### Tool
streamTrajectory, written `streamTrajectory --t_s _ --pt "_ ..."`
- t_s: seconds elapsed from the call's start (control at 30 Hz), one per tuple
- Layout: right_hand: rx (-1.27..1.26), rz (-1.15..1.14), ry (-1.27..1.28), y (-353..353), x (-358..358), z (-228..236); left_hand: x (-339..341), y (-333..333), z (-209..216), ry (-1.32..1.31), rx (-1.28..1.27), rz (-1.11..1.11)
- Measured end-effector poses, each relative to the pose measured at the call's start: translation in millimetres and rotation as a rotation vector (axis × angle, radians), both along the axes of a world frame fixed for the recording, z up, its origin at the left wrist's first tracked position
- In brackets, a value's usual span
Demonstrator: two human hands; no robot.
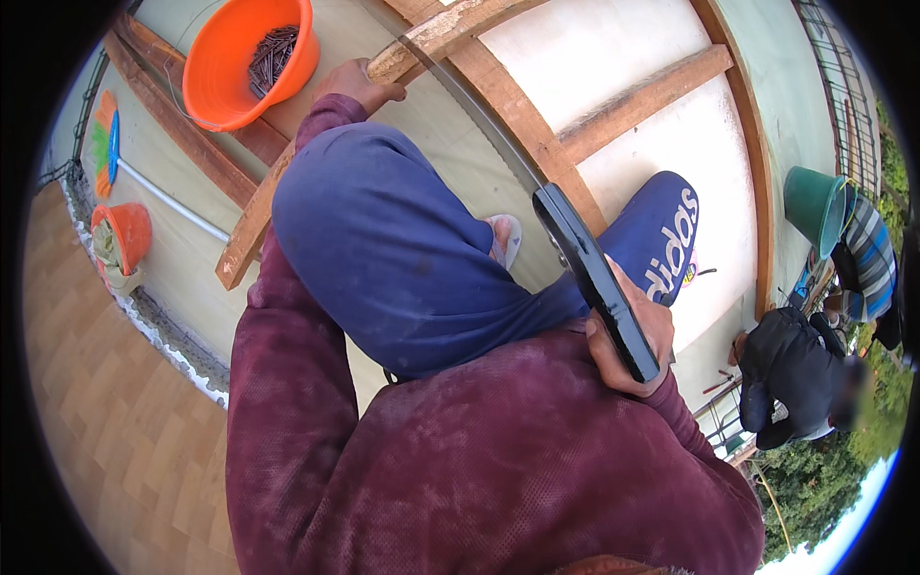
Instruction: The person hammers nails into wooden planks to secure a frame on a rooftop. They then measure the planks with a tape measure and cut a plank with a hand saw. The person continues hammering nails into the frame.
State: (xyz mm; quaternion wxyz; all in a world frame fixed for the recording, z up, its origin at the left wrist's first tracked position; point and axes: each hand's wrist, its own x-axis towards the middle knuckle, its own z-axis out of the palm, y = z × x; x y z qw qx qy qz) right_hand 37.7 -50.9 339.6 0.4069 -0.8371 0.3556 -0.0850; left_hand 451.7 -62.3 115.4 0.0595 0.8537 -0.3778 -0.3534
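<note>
My right hand (640, 335) is wrapped round the black handle of a handsaw (596, 273). Its long dark blade reaches up and left, and the far end lies across a pale, worn wooden batten (450, 31). My left hand (356, 86) grips that batten close to its near end, left of the blade. My left knee, in blue trousers, is raised just below the left hand. Where the blade's teeth meet the wood is too small to make out.
An orange bucket (216, 72) holding several nails stands beside my left hand. Nailed battens (647, 101) form a frame over white sheets. Further left are a broom (172, 196) and a small orange bucket (129, 230). A green bucket (813, 209) and two people are at right.
</note>
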Motion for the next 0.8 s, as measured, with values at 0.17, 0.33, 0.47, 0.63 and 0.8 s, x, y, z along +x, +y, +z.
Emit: streamTrajectory --t_s 0.17,0.33,0.47,0.63,0.8 --pt "0.195 -0.036 -0.241 -31 42 -50 0 -1 6 -0.010 -0.043 0.013" --pt "0.059 -0.016 -0.073 -3 -6 -6 14 9 -10 0.050 -0.039 0.019" --pt "0.134 0.006 -0.151 -15 18 -16 10 4 -13 0.019 -0.006 0.032" --pt "0.213 -0.003 -0.185 -35 44 -45 -2 -2 18 0.026 0.002 -0.008" --pt "0.092 -0.024 0.150 4 -7 24 7 5 1 0.051 -0.015 0.032"
